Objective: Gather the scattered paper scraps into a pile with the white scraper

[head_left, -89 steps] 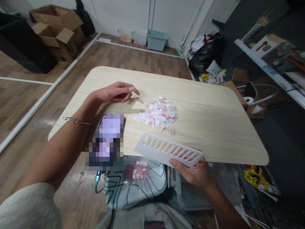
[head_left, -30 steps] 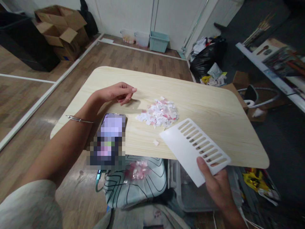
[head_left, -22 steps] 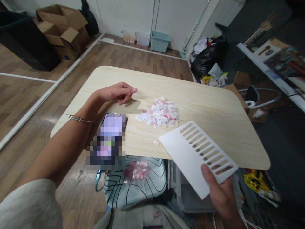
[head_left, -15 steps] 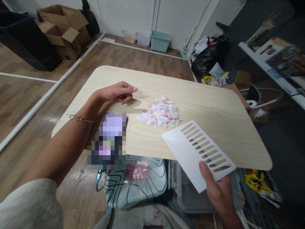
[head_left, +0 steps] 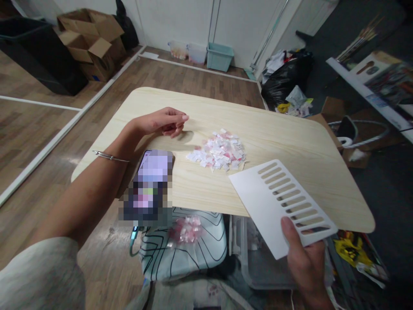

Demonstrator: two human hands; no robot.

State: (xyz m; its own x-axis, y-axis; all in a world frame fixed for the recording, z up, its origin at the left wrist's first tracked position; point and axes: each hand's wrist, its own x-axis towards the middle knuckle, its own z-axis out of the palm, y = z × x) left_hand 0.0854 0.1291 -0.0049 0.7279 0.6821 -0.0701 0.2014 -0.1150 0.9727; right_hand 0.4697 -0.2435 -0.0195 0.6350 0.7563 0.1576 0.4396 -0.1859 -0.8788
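Observation:
My right hand [head_left: 305, 260] grips a white plastic scraper [head_left: 258, 209] with a row of long slots, its thumb lying across the flat face. The scraper is held tilted over the table's near edge, its far corner short of a pile of small white and pink packets [head_left: 221, 150]. Over the table left of that pile is my left hand [head_left: 164, 122], loosely closed, with its fingers curled under and nothing seen in them. Below my left forearm lies a phone [head_left: 155, 165], its screen blurred out, with a cable at its near end.
The pale wooden table [head_left: 290, 142] has rounded corners. At its near side, a patterned cushioned surface [head_left: 209, 249] bears more pink packets [head_left: 187, 229], beside a clear plastic bin [head_left: 258, 275]. Cardboard boxes [head_left: 106, 56] and a black bin [head_left: 41, 60] stand at the far left.
The scraper in my right hand has moved right, a little away from the pile. My left hand has shifted slightly right and up in view. The pile looks the same.

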